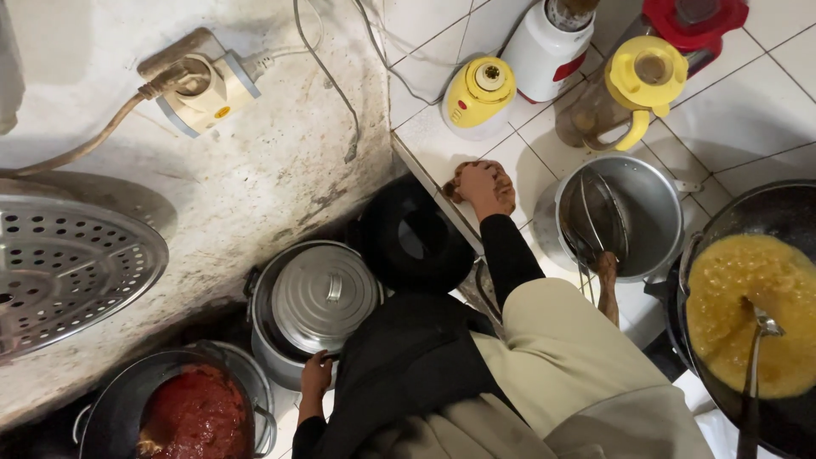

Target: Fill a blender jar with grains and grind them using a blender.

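My right hand (478, 184) reaches forward in a black sleeve and presses down on a crumpled brown cloth (505, 192) at the edge of the white tiled counter (429, 144). My left hand (316, 372) is low at the left, fingers curled against the side of a steel pot (270, 357) that has a ribbed lid with a small handle (325, 295). A black round vessel (414, 242) sits between the two hands, under the counter edge. My beige clothing and black scarf fill the lower middle of the view.
A perforated steamer tray (68, 263) lies at the left. A pot of red sauce (197, 415) stands at the bottom left, and a wok of yellow sauce (748, 306) with a ladle at the right. A steel pot holding wire utensils (654, 212), blender jugs with yellow lids (480, 92) and a wall socket (202, 87) are behind.
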